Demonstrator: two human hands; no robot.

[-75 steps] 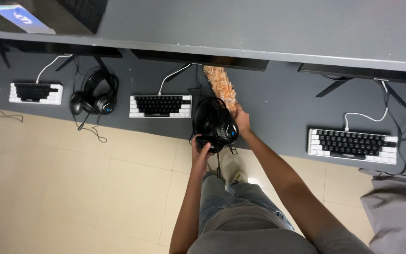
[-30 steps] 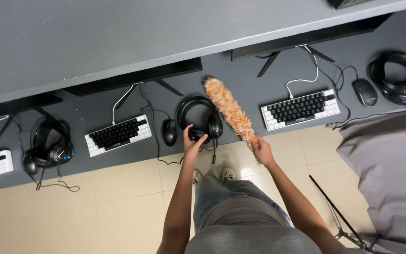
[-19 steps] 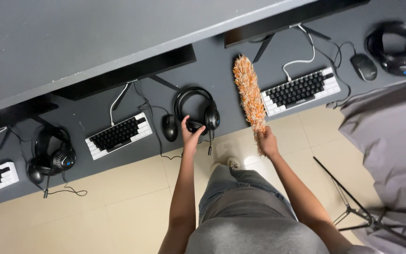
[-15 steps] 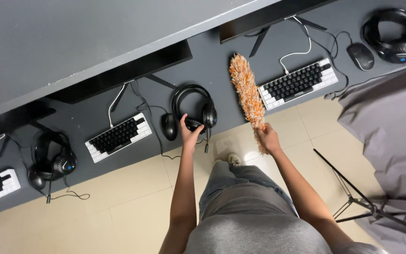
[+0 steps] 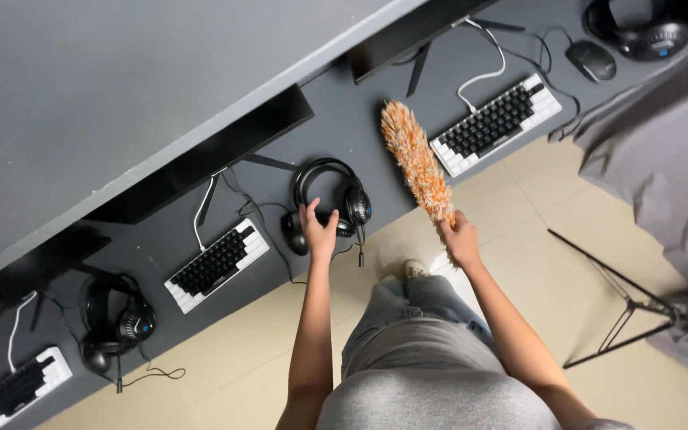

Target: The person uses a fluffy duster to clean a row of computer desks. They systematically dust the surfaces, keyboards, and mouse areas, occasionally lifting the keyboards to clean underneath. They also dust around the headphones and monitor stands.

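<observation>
My right hand (image 5: 461,236) grips the handle of a fluffy orange-and-white duster (image 5: 414,159), whose head lies across the grey desk (image 5: 336,127) just left of a black-and-white keyboard (image 5: 496,124). My left hand (image 5: 317,228) rests with fingers spread on a black headset (image 5: 330,199) lying flat on the desk near its front edge. A dark mouse (image 5: 294,232) sits partly under the headset's left side, close to my left hand.
Flat monitors (image 5: 201,163) stand along the back of the desk. More keyboards (image 5: 216,263), another headset (image 5: 117,317) at left, a mouse (image 5: 591,60) and headset (image 5: 650,28) at right. A grey cloth (image 5: 662,183) and black tripod legs (image 5: 623,302) stand to my right on the tiled floor.
The view has swung right along the desk. The duster swept from over the headset toward the right keyboard and now lies more upright. My left hand stays on the headset.
</observation>
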